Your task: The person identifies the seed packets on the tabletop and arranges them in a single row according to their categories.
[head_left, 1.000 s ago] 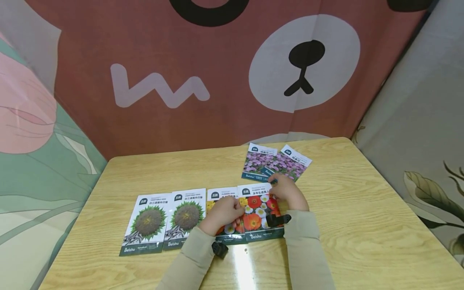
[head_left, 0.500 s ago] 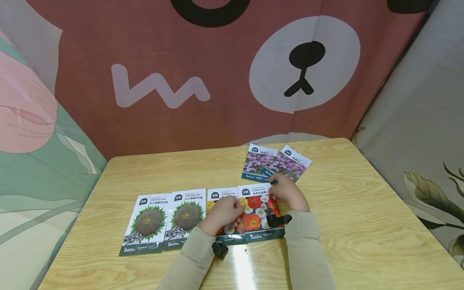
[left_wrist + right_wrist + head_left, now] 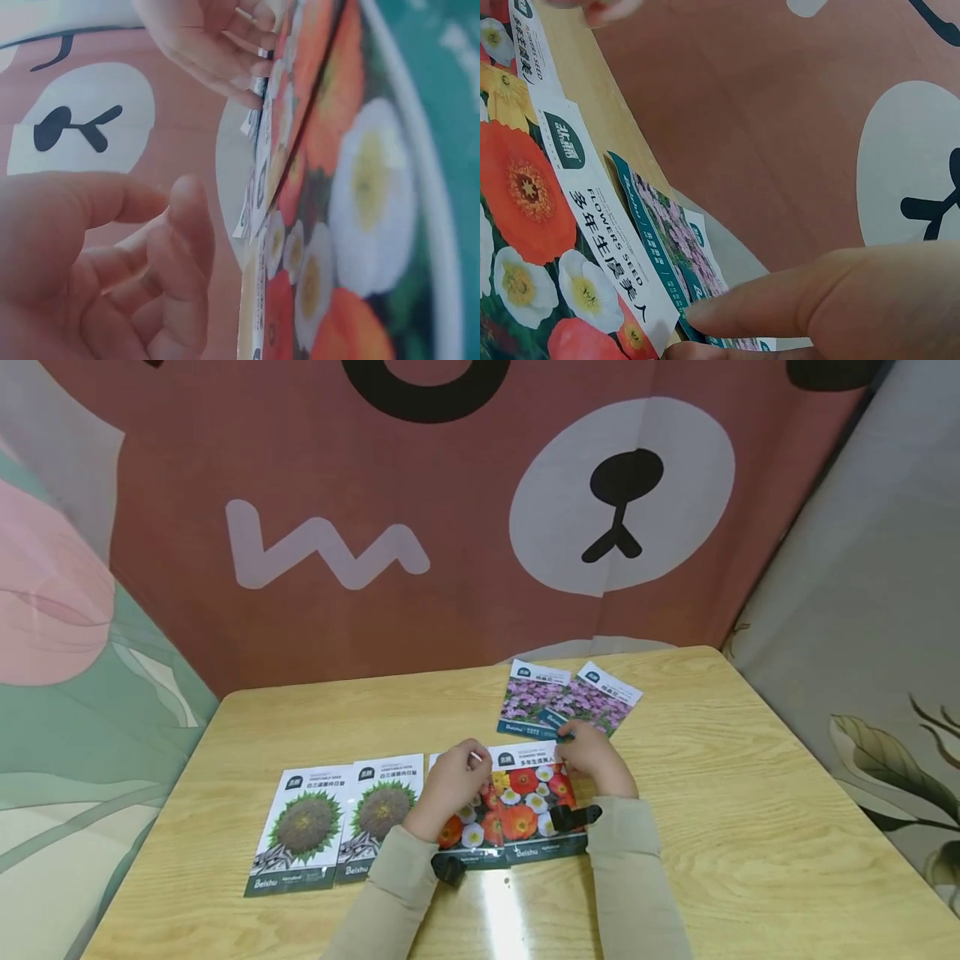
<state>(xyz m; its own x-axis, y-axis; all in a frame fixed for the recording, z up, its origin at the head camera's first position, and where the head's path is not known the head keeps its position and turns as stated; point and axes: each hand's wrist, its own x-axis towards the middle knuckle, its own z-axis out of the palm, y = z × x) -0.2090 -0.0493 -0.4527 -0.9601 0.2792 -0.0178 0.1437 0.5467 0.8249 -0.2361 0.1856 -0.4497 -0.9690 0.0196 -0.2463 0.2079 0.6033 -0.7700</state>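
My left hand [image 3: 453, 789] is raised over the left poppy seed packet [image 3: 472, 837], holding nothing. Its fingers bend loosely toward the thumb in the left wrist view, beside the packet's face. My right hand [image 3: 596, 760] rests at the upper right corner of the other poppy seed packet [image 3: 519, 822], fingertips right at its edge. The two poppy packets lie side by side, with orange, red and white flowers printed on them. In the right wrist view, the right fingers [image 3: 742, 304] also overlap the teal lower band of a purple-flower seed packet [image 3: 667, 240].
Two sunflower seed packets [image 3: 306, 827] [image 3: 384, 806] lie in line to the left of the poppy ones. Behind, two purple-flower packets [image 3: 528, 697] [image 3: 596, 697] overlap at angles near the back of the wooden table [image 3: 750, 827]. A bear-print curtain [image 3: 337, 627] hangs behind the table.
My left hand has lifted off the left poppy packet and risen slightly up and left, uncovering more of its flowers. The right hand stays at the corner. The head view has shifted slightly.
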